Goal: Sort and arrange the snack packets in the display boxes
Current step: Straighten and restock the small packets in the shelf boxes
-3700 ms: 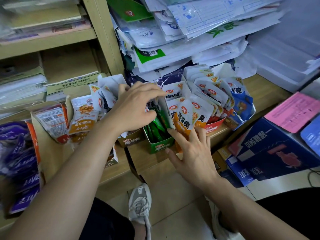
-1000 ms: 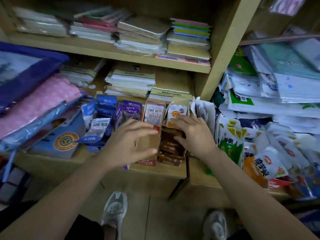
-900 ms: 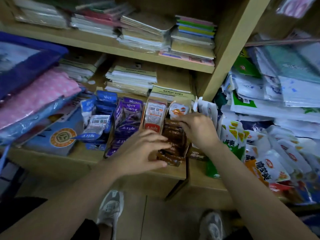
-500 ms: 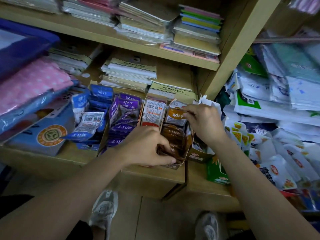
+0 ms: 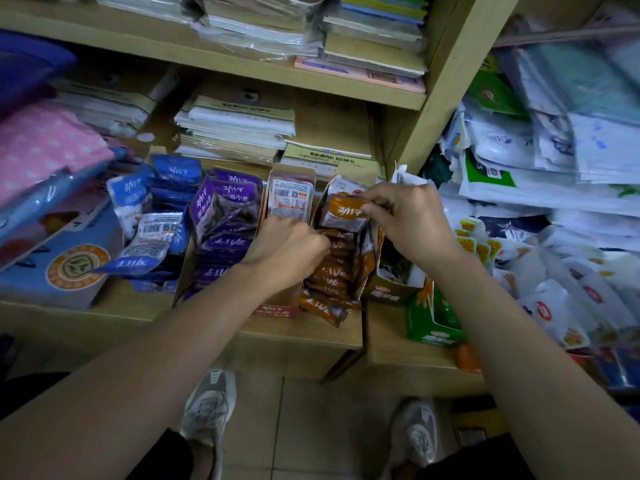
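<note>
Orange-brown packets [image 5: 329, 275] lie overlapped in a row inside a cardboard display box [image 5: 367, 271] at twelve o'clock from the person, on the wooden shelf [image 5: 329, 336]. The right hand [image 5: 412, 223] holds the rearmost packet [image 5: 346, 213] upright at the far end of that row, with thumb and fingers [image 5: 372, 202] clamped on its top edge. The left hand [image 5: 287, 252] comes in from seven o'clock, its fingers curled down into the middle of the row. Blur hides whether they grip anything.

At ten o'clock from the hands, purple packets [image 5: 225, 223] stand roughly ranked in their own box. Between them and the orange row a red-and-white packet [image 5: 291, 199] sits at the back of a narrow box. The blue packets [image 5: 156, 199] at nine o'clock are looser, and one lies barcode-up across the front.

By my reading this section is sorted by colour. The orange row is being straightened now, and its front packets overhang the box edge. At three o'clock the green box [image 5: 433, 323] and the heap of white packets [image 5: 554, 296] look jumbled, and they are probably most of what remains.
</note>
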